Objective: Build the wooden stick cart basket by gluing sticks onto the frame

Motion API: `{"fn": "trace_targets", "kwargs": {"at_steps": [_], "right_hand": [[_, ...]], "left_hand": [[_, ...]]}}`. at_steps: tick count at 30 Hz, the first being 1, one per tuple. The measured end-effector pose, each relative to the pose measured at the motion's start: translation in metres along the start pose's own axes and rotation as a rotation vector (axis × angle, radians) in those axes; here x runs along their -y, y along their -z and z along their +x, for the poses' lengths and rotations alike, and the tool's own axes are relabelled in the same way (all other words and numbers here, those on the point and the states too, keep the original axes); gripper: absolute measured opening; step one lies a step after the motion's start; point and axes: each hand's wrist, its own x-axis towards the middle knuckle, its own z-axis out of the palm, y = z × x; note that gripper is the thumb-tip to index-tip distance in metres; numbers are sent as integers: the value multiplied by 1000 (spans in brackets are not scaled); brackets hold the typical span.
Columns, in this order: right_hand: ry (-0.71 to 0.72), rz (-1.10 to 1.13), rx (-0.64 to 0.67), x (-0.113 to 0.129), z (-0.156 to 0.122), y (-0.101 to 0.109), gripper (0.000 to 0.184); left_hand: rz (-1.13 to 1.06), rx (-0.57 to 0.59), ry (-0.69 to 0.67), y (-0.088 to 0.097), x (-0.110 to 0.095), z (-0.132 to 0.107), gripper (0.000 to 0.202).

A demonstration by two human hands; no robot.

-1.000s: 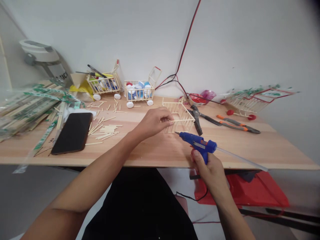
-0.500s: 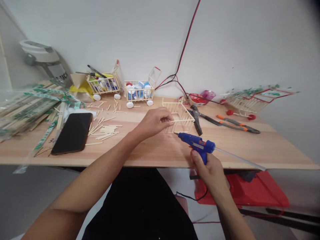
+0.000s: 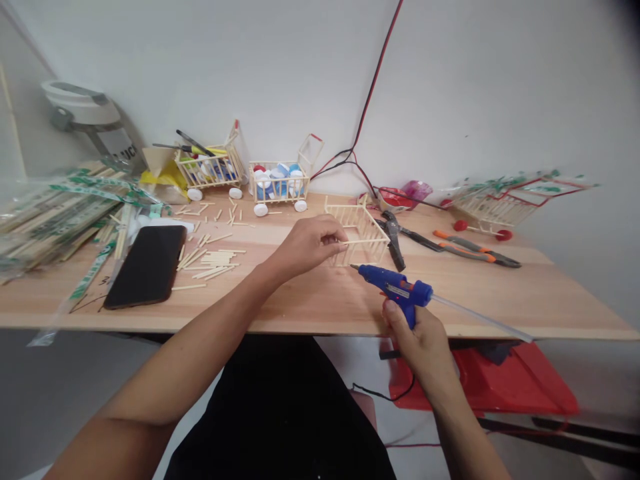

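Note:
A small open basket frame [image 3: 367, 241] of thin wooden sticks rests on the wooden table. At its near left corner my left hand [image 3: 313, 245] is closed, thumb and fingers pinching the frame's top rail. My right hand [image 3: 417, 337] grips a blue hot glue gun [image 3: 395, 285] by its handle, with a clear glue stick [image 3: 480, 317] poking out of the back. The nozzle points left, just in front of the frame's lower near edge; whether it touches the wood I cannot tell.
Several short sticks [image 3: 215, 263] lie left of my hand, beside a black phone [image 3: 145, 267] and bagged sticks [image 3: 60, 213]. Two stick carts [image 3: 277, 187] stand behind. A hammer [image 3: 393, 240], pliers [image 3: 475, 250] and a red-wheeled cart [image 3: 505, 207] are to the right.
The glue gun's nozzle has shifted very slightly to the right. My left hand and the basket frame stay in place.

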Motion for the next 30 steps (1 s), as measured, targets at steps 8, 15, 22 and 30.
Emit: {"fn": "trace_targets", "kwargs": {"at_steps": [8, 15, 22, 30], "right_hand": [[11, -3, -11, 0, 0, 0, 54], [43, 15, -16, 1, 0, -1, 52], [73, 11, -34, -1, 0, -1, 50], [82, -3, -28, -1, -1, -3, 54]], "left_hand": [[-5, 3, 2, 0, 0, 0, 4], [-6, 8, 4, 0, 0, 0, 4], [-13, 1, 8, 0, 0, 0, 5], [-13, 12, 6, 0, 0, 0, 4]]}}
